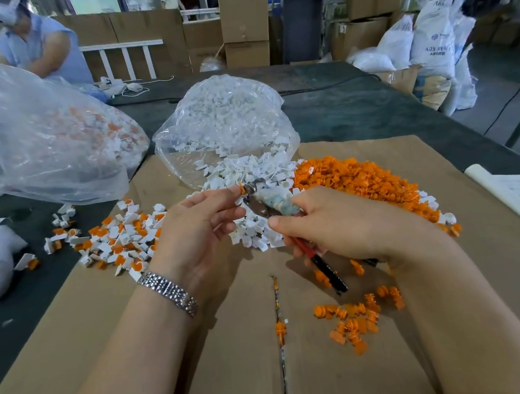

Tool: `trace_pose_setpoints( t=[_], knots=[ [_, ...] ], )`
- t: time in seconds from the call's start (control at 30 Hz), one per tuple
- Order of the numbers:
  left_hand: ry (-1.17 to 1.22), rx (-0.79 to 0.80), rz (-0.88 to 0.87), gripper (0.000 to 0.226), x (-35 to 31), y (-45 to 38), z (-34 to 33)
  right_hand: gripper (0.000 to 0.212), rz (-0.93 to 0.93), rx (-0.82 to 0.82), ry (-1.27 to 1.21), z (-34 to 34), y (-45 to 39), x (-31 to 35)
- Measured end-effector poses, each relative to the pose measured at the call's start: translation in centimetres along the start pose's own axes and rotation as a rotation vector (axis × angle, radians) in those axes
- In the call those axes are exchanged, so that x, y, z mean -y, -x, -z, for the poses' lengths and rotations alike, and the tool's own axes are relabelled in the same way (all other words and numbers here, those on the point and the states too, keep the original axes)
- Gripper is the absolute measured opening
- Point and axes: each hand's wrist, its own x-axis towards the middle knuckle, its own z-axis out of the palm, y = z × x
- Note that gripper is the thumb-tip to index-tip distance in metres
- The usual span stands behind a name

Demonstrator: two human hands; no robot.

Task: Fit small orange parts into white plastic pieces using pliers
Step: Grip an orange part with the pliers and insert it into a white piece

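Observation:
My right hand (337, 221) grips the pliers (265, 204), whose red and black handles stick out below my palm and whose jaws are wrapped in cloth tape. My left hand (197, 222) pinches a small orange part (241, 188) at the tip of the jaws. Whether a white piece sits under my fingers there I cannot tell. Behind my hands lies a heap of loose white pieces (250, 172), and a heap of orange parts (365, 180) spreads to the right. Fitted white-and-orange pieces (120, 239) lie in a pile at the left.
Flattened cardboard (223, 359) covers the dark table. A clear bag of white pieces (225, 114) stands behind the heaps, and a bigger bag of fitted pieces (40, 138) sits at the left. Loose orange parts (356, 317) lie near my right forearm. Another person (37, 46) works at the far left.

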Motion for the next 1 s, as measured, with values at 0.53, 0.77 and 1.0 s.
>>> trace_pose_setpoints(
  t=[0.53,0.77,1.0],
  knots=[
    [0.033,-0.039,0.090,0.009,0.0,0.2,-0.2,0.046,0.030,-0.103,0.126,-1.6,-0.4,0.4],
    [0.024,-0.027,0.062,0.004,0.0,-0.2,-0.1,0.042,-0.043,-0.199,0.106,-3.0,-1.2,0.5],
    [-0.240,-0.062,-0.144,0.010,-0.2,0.1,0.9,0.065,-0.024,-0.182,-0.116,-0.5,-0.7,-0.4]
  ],
)
